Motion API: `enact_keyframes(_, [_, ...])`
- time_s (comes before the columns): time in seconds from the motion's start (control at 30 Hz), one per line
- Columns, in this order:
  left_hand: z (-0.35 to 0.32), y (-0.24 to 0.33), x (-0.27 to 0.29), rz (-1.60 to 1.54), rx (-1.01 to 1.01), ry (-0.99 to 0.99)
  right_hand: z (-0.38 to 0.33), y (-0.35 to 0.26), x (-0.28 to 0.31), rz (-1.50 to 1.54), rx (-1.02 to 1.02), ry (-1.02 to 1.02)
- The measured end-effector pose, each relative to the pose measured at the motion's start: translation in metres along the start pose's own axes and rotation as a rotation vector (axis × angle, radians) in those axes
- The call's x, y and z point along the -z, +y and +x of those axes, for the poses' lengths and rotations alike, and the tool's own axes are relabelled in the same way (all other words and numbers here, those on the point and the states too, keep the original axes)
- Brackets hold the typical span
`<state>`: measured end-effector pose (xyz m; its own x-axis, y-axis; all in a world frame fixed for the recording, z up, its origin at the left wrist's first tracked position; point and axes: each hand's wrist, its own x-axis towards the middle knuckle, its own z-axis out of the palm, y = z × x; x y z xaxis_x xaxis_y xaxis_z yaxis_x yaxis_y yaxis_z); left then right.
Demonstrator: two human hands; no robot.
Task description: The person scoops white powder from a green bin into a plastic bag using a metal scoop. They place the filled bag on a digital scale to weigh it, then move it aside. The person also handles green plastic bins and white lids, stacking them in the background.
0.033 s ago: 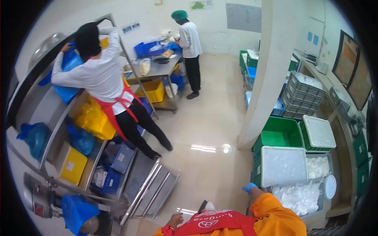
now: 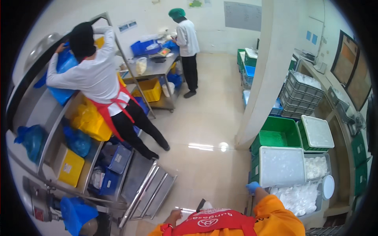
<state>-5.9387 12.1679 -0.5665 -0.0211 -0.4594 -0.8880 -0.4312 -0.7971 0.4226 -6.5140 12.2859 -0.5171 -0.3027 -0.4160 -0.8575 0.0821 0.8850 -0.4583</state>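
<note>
My right hand (image 2: pixel 253 187), in a blue glove, is at the lower left corner of a white-lidded green crate (image 2: pixel 282 167). Its fingers look loosely apart, with nothing seen in them; whether it touches the crate I cannot tell. Low in the view my left hand (image 2: pixel 174 215), bare, hangs beside my red apron (image 2: pixel 212 220), fingers loosely apart and holding nothing visible. Close to my right arm stands a grey tub (image 2: pixel 296 198) filled with white pieces under clear plastic. A round white lid (image 2: pixel 328 187) rests at its side.
An open green crate (image 2: pixel 278 133) and stacked grey crates (image 2: pixel 302 94) stand by a white pillar (image 2: pixel 263 74). On the left, a person (image 2: pixel 92 74) reaches into metal shelving beside a steel step platform (image 2: pixel 147 192). Another person (image 2: pixel 187 47) stands at a steel table (image 2: pixel 157 69).
My right hand has shifted slightly right, closer to the lidded crate's corner. My left hand has moved little. The view has shifted slightly.
</note>
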Motion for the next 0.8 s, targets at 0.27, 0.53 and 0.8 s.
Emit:
enact_keyframes(0.27, [0.079,0.366,-0.065,0.124,-0.320,-0.098,-0.002,0.060,0.146,-0.815,-0.091,0.657])
enact_keyframes(0.53, [0.189,0.519,-0.105,0.106,0.011,-0.064,0.203,-0.166,0.121,0.749,0.015,-0.192])
enact_keyframes(0.8, [0.247,0.678,-0.138,-0.017,0.049,-0.077,0.314,-0.677,0.181,0.006,0.597,0.029])
